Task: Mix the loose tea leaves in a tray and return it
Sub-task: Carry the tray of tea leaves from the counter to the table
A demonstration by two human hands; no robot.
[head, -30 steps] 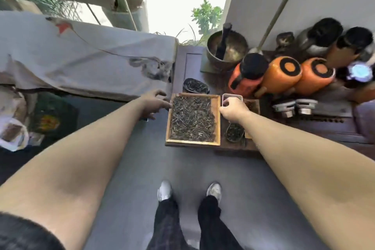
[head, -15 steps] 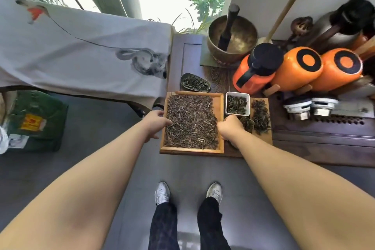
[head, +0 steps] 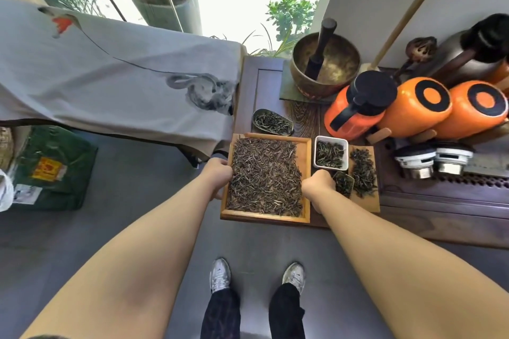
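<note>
I hold the wooden tray (head: 305, 170) by both side rims, left hand (head: 219, 175) and right hand (head: 319, 183) curled on. It's stiff and light; the loose tea leaves (head: 264, 176) spill easily.

Dark brown wooden tea table (head: 440, 217) carries: square wooden tray (head: 305, 151) of loose tea leaves at near left corner, dark scoop dish (head: 271, 121) behind it, small white square dish (head: 330, 155), brass bowl (head: 326, 66), three orange jars (head: 413, 107). Grey floor (head: 132, 201) bears green bag (head: 52, 170).
</note>
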